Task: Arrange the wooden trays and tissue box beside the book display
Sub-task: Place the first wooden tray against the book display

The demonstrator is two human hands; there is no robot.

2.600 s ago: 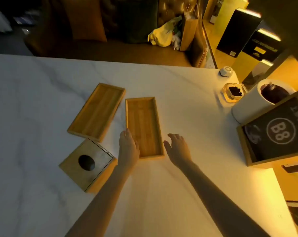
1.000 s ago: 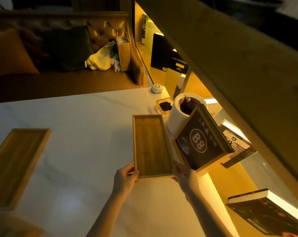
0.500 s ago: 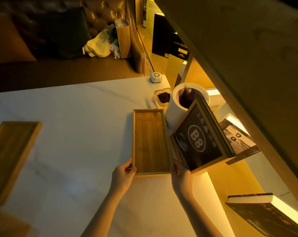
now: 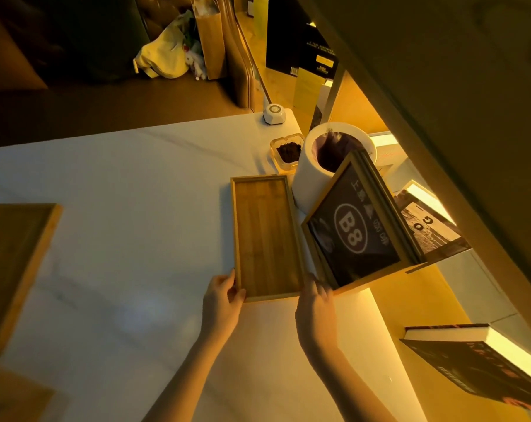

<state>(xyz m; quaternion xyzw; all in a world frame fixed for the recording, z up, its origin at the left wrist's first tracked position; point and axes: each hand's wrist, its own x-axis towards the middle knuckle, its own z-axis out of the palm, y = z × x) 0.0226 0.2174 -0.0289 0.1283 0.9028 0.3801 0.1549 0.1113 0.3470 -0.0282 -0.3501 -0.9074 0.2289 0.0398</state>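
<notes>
Fingers of the left hand [image 4: 224,300] and right hand [image 4: 314,303] are curled around the wooden tray [image 4: 265,236]'s near corners, so it is squared beside the B8 sign [image 4: 354,229].

Two bare forearms reaching forward from the near edge, left hand [image 4: 223,300] with fingers curled, thumb on top and fingertips pinching, right hand [image 4: 316,303] just to its right, fingers extended forward, slightly blurred
</notes>
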